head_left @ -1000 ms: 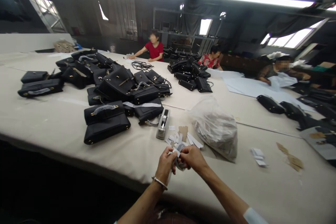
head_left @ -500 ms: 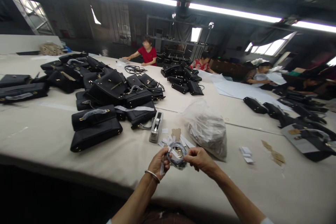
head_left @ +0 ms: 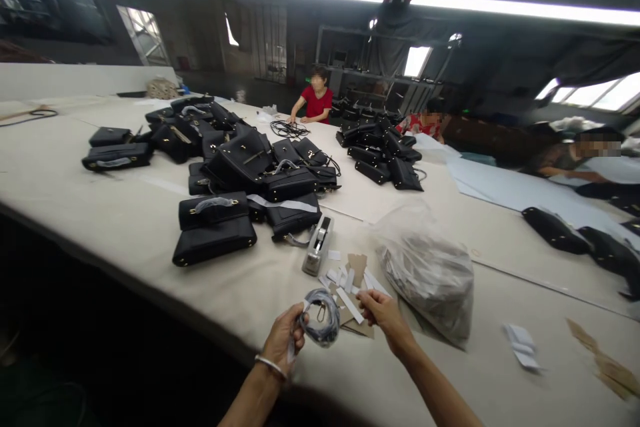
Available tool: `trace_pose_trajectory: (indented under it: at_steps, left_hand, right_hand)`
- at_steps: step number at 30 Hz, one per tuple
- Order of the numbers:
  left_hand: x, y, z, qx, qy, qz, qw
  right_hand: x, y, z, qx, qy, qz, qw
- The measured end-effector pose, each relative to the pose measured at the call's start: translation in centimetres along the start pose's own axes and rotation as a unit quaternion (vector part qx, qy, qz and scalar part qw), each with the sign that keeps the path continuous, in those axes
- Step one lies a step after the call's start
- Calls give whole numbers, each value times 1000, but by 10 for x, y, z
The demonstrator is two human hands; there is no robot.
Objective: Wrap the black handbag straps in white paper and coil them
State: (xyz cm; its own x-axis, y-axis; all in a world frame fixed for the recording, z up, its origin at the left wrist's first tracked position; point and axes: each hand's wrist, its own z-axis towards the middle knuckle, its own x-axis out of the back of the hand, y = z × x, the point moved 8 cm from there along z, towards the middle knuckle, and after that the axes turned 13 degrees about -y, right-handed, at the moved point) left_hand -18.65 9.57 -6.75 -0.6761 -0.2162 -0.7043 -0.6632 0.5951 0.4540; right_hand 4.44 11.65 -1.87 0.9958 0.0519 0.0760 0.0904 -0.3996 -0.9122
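My left hand [head_left: 286,337] is closed around one side of a coiled strap [head_left: 323,330], which is wrapped in clear plastic and has a metal snap hook in its middle. Apart from the coil, my right hand [head_left: 383,317] hovers over the edge of a pile of paper, thumb and forefinger pressed together; whatever they may pinch is too small to make out. A white paper strip [head_left: 350,305] lies close to those fingertips, among brown card pieces [head_left: 357,267]. Just beyond the pile stands a grey tape dispenser [head_left: 318,247].
Black handbags [head_left: 215,230] are heaped at left and centre, with others [head_left: 553,230] at right. A filled clear plastic bag [head_left: 430,280] stands right of the papers. White folded papers [head_left: 523,347] lie further right. A person in red [head_left: 317,103] works across the table near black straps [head_left: 290,129].
My right hand has come away from the coiled strap, leaving a gap between them. The left hand still holds the coil, lower and further left. The whole view has turned left.
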Motion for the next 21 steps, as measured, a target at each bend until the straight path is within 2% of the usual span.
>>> trace_pose_trajectory:
  at_steps: [6,10,15,21]
  left_hand:
    - [69,36,-45,-122,91,41,987]
    - [101,47,-74,-152,136,40,978]
    - [119,46,-95,-165,164,28,972]
    - [122,43,-96,-175,170,24,969]
  right_hand:
    - [-57,-1,79,12,28,43,999]
    - [-82,1,122,-4,67,49,997]
    - [-93,4,144,-19,106,48,993]
    - [-98,11,131,4,119,30,992]
